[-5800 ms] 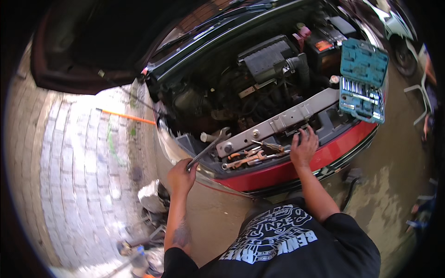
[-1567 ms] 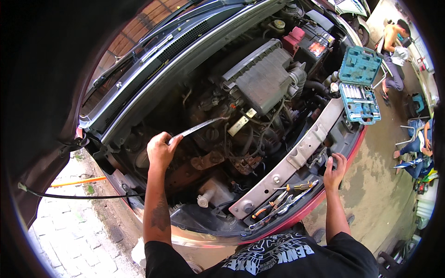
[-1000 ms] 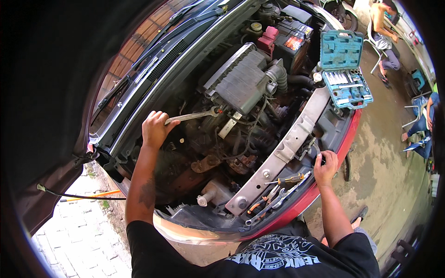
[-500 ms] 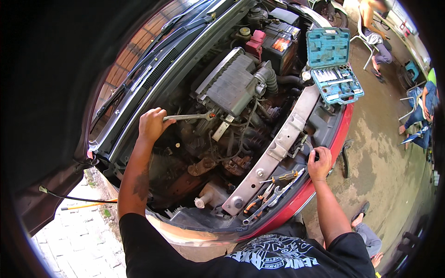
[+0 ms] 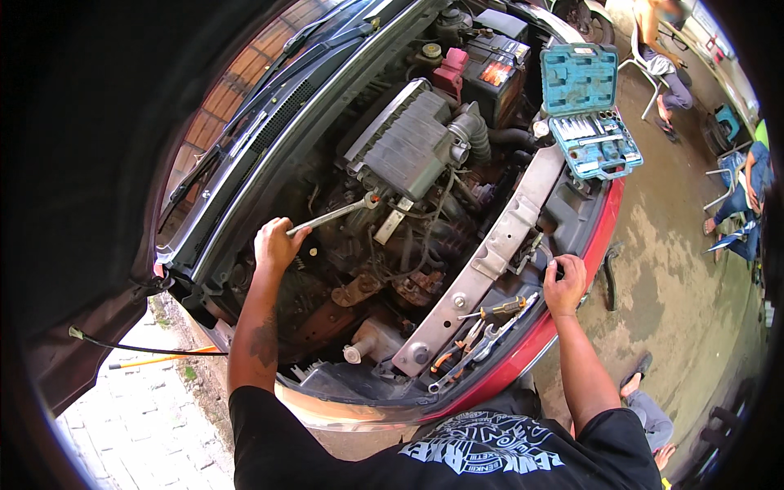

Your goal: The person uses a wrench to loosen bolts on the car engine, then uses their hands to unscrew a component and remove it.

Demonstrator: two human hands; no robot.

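Note:
My left hand (image 5: 278,245) is closed around the handle end of a long silver wrench (image 5: 331,216). The wrench slants up to the right, its far head beside the lower left edge of the black air filter box (image 5: 403,140); what that head grips is too small to tell. My right hand (image 5: 565,283) rests over the car's front edge with its fingers curled by the latch area. Whatever those fingers hold is hidden. Below it, in the front recess, lie a yellow-and-black screwdriver (image 5: 502,308), orange-handled pliers (image 5: 447,356) and silver wrenches (image 5: 487,345).
An open teal socket case (image 5: 581,82) sits on the front right corner, near the battery (image 5: 492,77). A metal crossbar (image 5: 490,265) spans the front of the engine bay. The raised hood (image 5: 82,269) stands at left. People sit on chairs (image 5: 643,69) at far right.
My left hand has swung the wrench's handle end down and slightly right, toward me, while its far head stays put. My right hand has hardly moved.

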